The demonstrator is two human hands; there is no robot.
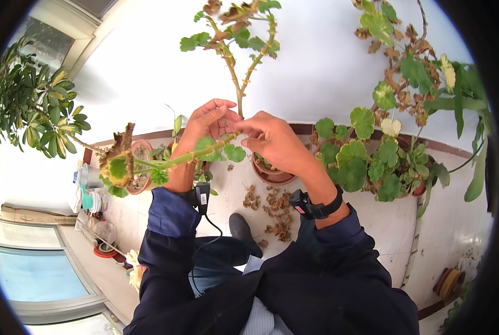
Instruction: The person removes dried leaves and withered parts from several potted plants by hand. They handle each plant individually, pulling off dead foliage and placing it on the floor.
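Observation:
A tall geranium-like plant with a bare, knobby stem (239, 100) rises between my hands, its branches carrying green and dried brown leaves. One thick side branch (186, 158) leans left across my left forearm and ends in a withered brown leaf (124, 157). My left hand (216, 119) is behind that branch, beside the stem, fingers apart and palm partly showing. At the base of the stem, my right hand (268, 136) has bent fingers close to the side branch; whether they pinch anything is unclear. Below it stands a terracotta pot (274, 178), partly hidden by my right hand.
Dried leaves (280, 213) lie on the tiled floor near my shoe (240, 226). Potted geraniums (352, 163) crowd the right side along the white wall. At left are a terracotta pot (139, 184), a variegated shrub (50, 121) and a white tub (98, 202).

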